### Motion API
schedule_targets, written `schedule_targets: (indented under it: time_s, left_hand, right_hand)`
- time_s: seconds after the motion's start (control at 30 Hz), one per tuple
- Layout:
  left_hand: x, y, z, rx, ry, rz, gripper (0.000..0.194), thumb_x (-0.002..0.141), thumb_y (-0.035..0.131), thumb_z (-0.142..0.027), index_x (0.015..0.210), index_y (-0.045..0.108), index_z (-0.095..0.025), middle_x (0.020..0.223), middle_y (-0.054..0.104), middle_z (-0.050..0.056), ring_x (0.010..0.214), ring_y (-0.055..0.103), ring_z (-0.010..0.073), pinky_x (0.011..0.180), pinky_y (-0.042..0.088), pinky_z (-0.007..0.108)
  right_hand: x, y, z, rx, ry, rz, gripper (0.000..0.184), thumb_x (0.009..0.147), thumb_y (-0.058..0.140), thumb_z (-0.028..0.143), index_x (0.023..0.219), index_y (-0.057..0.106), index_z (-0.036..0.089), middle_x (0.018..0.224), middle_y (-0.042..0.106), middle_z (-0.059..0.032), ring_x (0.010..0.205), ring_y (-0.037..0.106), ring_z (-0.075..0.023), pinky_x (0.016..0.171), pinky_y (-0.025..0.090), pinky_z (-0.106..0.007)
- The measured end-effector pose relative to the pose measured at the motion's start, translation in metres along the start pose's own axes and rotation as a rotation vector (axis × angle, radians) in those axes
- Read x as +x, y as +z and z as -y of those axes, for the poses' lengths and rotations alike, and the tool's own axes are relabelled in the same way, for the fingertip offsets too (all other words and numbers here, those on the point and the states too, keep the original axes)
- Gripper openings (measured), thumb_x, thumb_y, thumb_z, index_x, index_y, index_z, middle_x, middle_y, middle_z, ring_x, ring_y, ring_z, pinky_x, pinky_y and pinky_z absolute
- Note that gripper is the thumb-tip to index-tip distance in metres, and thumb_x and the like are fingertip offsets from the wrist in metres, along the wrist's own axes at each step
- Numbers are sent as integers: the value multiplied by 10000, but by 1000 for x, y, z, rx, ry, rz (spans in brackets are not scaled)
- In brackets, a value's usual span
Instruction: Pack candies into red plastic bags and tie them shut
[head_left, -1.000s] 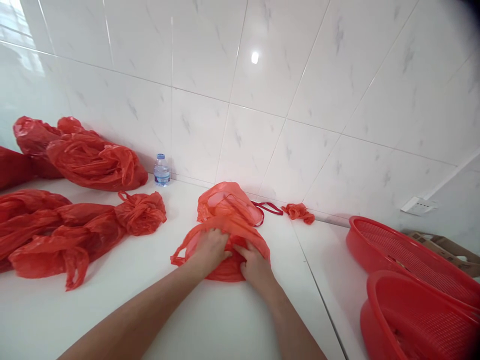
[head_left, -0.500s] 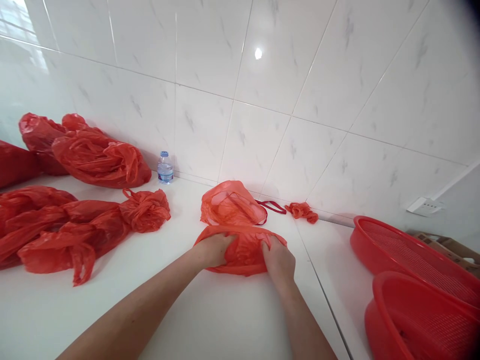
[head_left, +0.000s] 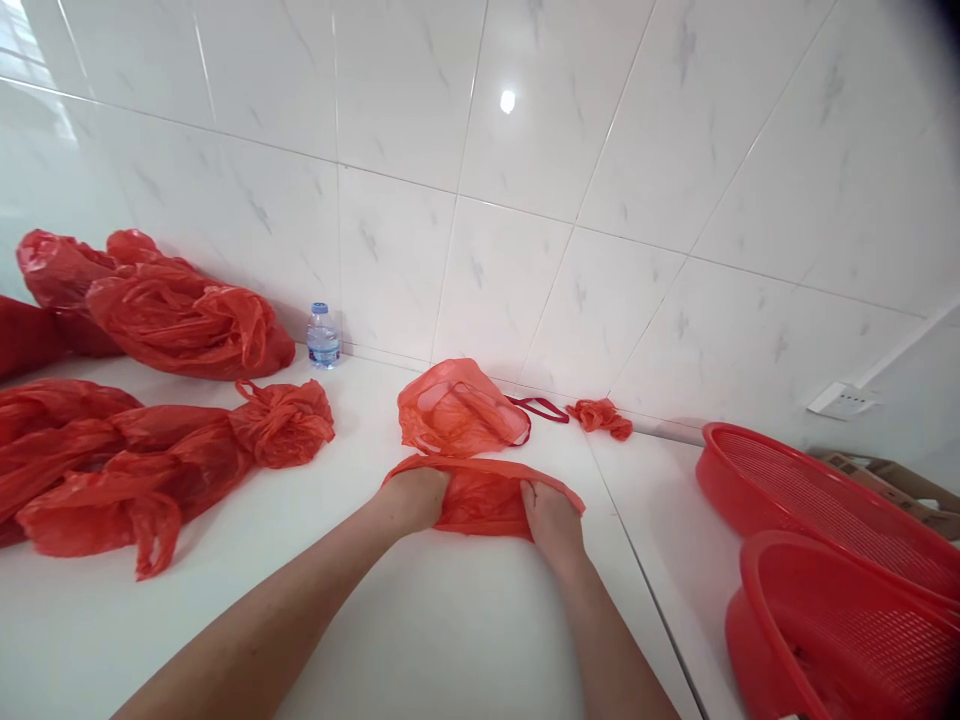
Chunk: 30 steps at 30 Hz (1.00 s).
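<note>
A red plastic bag [head_left: 487, 505] lies on the white table in front of me, its mouth facing me and stretched between my hands. My left hand [head_left: 420, 498] reaches into the left side of the mouth and grips the bag there; its fingertips are hidden in the plastic. On the right side, my right hand [head_left: 551, 515] is closed on the bag's edge, thumb and fingers pinching the film. Just behind lies another red plastic bag [head_left: 457, 405] with something pale and a dark red strap [head_left: 544, 408] showing.
Several filled red bags [head_left: 187, 320] sit at the left, near a small water bottle [head_left: 322, 337] by the tiled wall. A crumpled red scrap of plastic [head_left: 600, 418] lies at the back. Two red baskets [head_left: 757, 590] stand at the right, with a cardboard box [head_left: 892, 490] behind.
My hands have shifted within the bag's mouth, and the left thumb has gone out of sight. The bag's front edge looks flatter and pulled wider. The view has turned slightly right.
</note>
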<state>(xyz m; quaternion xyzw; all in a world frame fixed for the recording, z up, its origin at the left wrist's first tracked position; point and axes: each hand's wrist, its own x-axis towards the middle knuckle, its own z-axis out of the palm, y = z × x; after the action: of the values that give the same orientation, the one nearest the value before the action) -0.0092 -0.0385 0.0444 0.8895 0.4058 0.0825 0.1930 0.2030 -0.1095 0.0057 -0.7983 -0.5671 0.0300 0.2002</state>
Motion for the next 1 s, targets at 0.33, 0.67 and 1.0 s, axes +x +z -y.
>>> schedule_targets:
  time_s: [0.33, 0.67, 1.0]
  left_hand:
    - [-4, 22, -25, -1, 251, -51, 210, 763, 569, -325, 949, 623, -243, 976, 658, 24, 868, 597, 234, 710, 437, 307]
    - [-2, 1, 13, -77, 14, 45, 346, 737, 551, -314, 1079, 573, -270, 1097, 626, 38, 971, 590, 262, 798, 457, 346]
    - [-12, 20, -18, -25, 240, 246, 645, 524, 694, -360, 1153, 569, -290, 1269, 531, 66, 1034, 563, 331, 663, 497, 338]
  right_hand:
    - [-7, -1, 6, 159, -216, 203, 682, 616, 694, 333, 1261, 487, 248, 1236, 568, -65, 1129, 526, -248, 874, 436, -326]
    - [-14, -21, 3, 220, -169, 224, 612, 575, 735, 344, 1160, 574, 266, 1105, 652, -18, 996, 605, -217, 734, 479, -280]
    - [-17, -9, 33, 10, -270, -224, 226, 876, 466, 359, 957, 596, 193, 914, 633, -58, 847, 585, -180, 713, 417, -261]
